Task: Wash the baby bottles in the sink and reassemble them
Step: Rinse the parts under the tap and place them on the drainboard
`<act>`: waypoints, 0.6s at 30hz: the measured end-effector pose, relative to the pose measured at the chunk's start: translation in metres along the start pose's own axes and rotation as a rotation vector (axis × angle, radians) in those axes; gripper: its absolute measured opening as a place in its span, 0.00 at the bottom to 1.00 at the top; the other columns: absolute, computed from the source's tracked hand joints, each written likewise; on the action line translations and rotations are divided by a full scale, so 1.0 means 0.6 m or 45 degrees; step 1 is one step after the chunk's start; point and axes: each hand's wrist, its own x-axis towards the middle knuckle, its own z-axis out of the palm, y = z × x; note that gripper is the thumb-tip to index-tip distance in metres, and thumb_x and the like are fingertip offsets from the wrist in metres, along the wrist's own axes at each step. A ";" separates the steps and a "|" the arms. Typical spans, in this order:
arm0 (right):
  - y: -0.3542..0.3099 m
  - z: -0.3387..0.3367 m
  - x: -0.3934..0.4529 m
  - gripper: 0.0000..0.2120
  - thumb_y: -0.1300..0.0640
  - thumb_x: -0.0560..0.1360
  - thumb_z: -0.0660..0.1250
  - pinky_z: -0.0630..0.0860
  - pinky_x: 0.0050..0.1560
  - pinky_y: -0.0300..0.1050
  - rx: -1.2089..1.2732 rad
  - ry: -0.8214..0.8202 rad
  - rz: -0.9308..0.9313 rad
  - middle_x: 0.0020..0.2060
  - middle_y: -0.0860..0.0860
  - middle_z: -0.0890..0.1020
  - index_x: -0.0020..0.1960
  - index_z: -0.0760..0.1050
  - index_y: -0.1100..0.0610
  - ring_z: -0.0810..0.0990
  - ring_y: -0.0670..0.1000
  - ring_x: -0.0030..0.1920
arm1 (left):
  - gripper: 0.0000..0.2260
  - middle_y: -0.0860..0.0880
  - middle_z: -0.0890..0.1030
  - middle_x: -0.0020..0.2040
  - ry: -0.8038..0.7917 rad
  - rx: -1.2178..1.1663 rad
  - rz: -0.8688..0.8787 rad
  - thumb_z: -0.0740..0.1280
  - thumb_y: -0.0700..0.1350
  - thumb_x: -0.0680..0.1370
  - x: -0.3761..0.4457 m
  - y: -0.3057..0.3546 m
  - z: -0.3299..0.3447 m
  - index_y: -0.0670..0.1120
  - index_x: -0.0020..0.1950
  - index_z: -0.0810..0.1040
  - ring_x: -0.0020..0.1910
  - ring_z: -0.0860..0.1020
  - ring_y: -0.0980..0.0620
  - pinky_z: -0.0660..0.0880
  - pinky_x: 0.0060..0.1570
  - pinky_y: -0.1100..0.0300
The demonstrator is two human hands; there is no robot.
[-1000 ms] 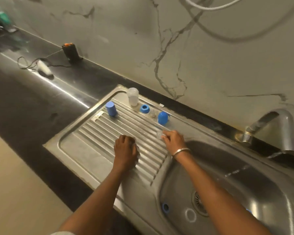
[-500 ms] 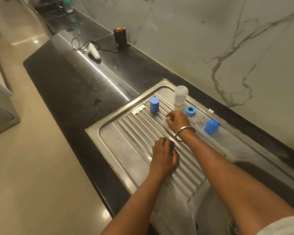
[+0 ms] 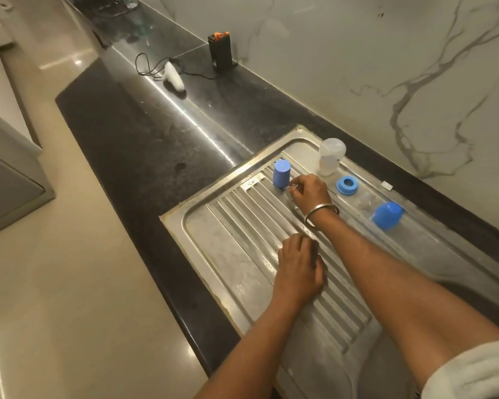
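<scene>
So compared to half a second back, the right hand [image 3: 310,192] has reached further out across the drainboard [image 3: 242,249] and now sits just beside the blue cap [image 3: 282,173] at the far left of the ribbed part. Its grip is narrow, fingertips pinched on a tiny clear piece [image 3: 293,186], probably a nipple, but it's too small and see-through to be sure. A second ago that hand was way over at the sink edge, so it's travelled left the whole time. There's a metal bangle [image 3: 320,213] on that wrist.

The left hand [image 3: 300,269] hasn't really budged; it rests knuckles-up on the ribs nearer to the person, fingers curled under. Can't tell if anything's under it.

Containers: the clear bottle body [image 3: 330,159] stands at the far edge of the drainboard, looks upside down, and nothing visible inside. Right of it lies a blue screw ring [image 3: 347,185], flat, hole facing up. Further right another clear little bit [image 3: 363,202], then a second blue cap [image 3: 387,216], dome up.

On the black desk [image 3: 144,133] further off: a white handheld gadget [image 3: 174,76] with a cable and a black box [image 3: 220,51] with an orange top against the marble wall.
</scene>
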 end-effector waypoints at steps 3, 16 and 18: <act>0.000 0.006 0.000 0.09 0.59 0.76 0.66 0.71 0.52 0.43 -0.013 0.006 0.018 0.49 0.57 0.78 0.54 0.78 0.61 0.76 0.54 0.49 | 0.08 0.48 0.71 0.52 0.007 0.000 0.002 0.64 0.45 0.74 0.001 0.000 0.001 0.45 0.51 0.72 0.51 0.69 0.48 0.71 0.53 0.54; 0.082 -0.089 -0.094 0.10 0.57 0.77 0.66 0.70 0.48 0.38 0.094 0.093 0.109 0.47 0.55 0.78 0.56 0.76 0.60 0.76 0.49 0.45 | 0.08 0.48 0.71 0.49 0.032 -0.027 -0.023 0.65 0.46 0.72 0.004 0.000 0.002 0.46 0.49 0.73 0.48 0.67 0.51 0.69 0.50 0.55; 0.119 -0.120 -0.141 0.08 0.59 0.77 0.65 0.71 0.49 0.39 0.101 0.200 0.129 0.48 0.58 0.80 0.53 0.77 0.62 0.78 0.53 0.47 | 0.09 0.47 0.72 0.48 0.043 -0.013 -0.048 0.63 0.47 0.70 0.007 0.011 0.002 0.45 0.48 0.74 0.48 0.69 0.48 0.68 0.49 0.52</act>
